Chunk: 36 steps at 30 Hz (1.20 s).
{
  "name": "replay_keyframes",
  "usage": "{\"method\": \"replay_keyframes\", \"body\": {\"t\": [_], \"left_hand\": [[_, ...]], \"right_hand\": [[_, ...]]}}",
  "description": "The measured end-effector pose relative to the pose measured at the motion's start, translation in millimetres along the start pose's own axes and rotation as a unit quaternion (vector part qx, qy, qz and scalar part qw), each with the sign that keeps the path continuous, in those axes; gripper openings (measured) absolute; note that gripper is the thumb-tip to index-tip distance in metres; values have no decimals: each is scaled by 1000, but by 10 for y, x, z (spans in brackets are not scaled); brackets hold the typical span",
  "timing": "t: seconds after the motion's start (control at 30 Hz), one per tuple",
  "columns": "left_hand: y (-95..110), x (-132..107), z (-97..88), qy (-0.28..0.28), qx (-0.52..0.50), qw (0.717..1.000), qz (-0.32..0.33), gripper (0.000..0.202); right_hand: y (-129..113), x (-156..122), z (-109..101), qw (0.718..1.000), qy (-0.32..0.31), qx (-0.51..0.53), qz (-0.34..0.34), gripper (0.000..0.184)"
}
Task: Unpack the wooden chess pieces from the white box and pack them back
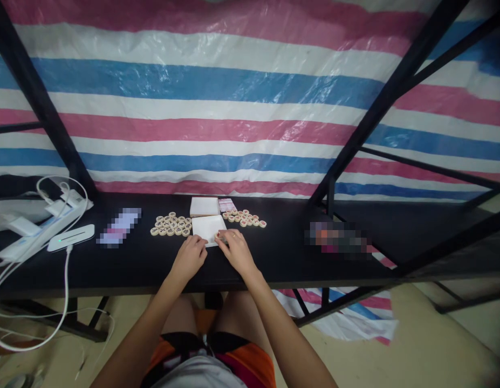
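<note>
On the black table (274, 253) lie two groups of round wooden game pieces: one with dark marks (171, 224) on the left, one with red marks (245, 218) on the right. Between them sit a white square lid or tray (206, 226) and a white box (204, 206) behind it. My left hand (189, 258) rests curled at the near left corner of the tray. My right hand (235, 250) touches the tray's near right edge, its fingertips pinched on what looks like one small piece. A ring shows on that hand.
A white power strip with plugs and cables (39, 223) and a flat white device (70, 237) lie at the table's left. A small pink patterned packet (227, 204) sits behind the tray. Black frame bars (355, 145) rise at the right; a striped tarp (217, 97) hangs behind.
</note>
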<state>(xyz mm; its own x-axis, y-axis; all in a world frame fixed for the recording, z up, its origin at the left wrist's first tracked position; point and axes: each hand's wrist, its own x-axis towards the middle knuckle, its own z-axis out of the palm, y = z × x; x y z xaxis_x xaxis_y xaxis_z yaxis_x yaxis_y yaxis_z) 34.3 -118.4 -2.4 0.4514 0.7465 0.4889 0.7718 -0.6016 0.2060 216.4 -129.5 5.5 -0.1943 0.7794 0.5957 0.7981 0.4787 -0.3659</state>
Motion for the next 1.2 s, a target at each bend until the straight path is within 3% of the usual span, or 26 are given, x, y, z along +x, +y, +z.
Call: {"method": "replay_keyframes", "body": {"t": [0.27,0.6,0.97,1.2], "left_hand": [[20,8,-15,2,-2,1000,9,22],[30,11,-45,-13,-1,1000,1,23],[20,15,-31,-16,2,1000,2,23],[12,14,-32,-16,-4,1000,3,21]], "right_hand": [[-18,37,26,998,-55,-31,-10,15],[4,12,64,998,-59,-11,-2,16],[-63,14,-12,993,-53,-107,0,28],[-93,10,-29,993,-71,-82,-47,25]]}}
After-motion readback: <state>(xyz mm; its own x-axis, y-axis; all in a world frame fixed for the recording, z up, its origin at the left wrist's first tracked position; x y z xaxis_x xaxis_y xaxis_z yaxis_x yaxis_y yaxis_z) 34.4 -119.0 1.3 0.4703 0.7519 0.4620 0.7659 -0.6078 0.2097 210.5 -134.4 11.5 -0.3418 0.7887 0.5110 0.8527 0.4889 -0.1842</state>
